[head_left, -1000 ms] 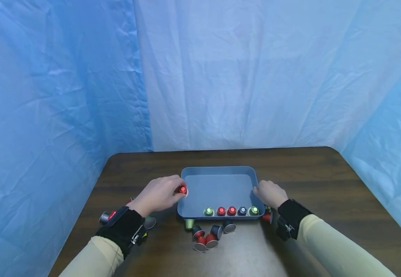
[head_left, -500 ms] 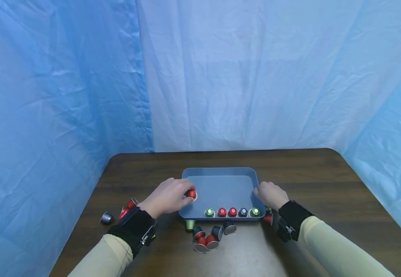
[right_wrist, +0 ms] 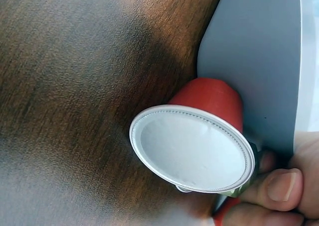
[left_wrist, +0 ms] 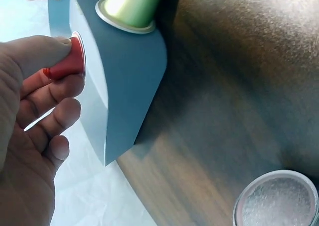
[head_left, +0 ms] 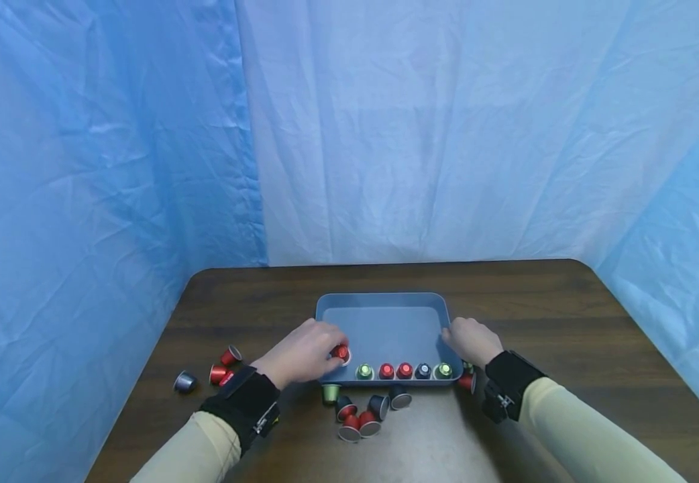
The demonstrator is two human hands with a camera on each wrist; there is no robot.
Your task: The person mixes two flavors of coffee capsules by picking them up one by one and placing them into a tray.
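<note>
One red capsule (head_left: 341, 351) sits pinched between the thumb and fingers (left_wrist: 55, 89) of my left hand (head_left: 302, 352), just inside the left end of the blue tray (head_left: 386, 300), its foil rim turned toward the row of five capsules (head_left: 404, 369) along the near wall. My right hand (head_left: 471, 339) is curled on the tray's right rim, steadying it on the surface (head_left: 536, 302).

Both hands reach forward: left hand (head_left: 304, 352) pinching, right hand (head_left: 472, 339) curled.
</note>
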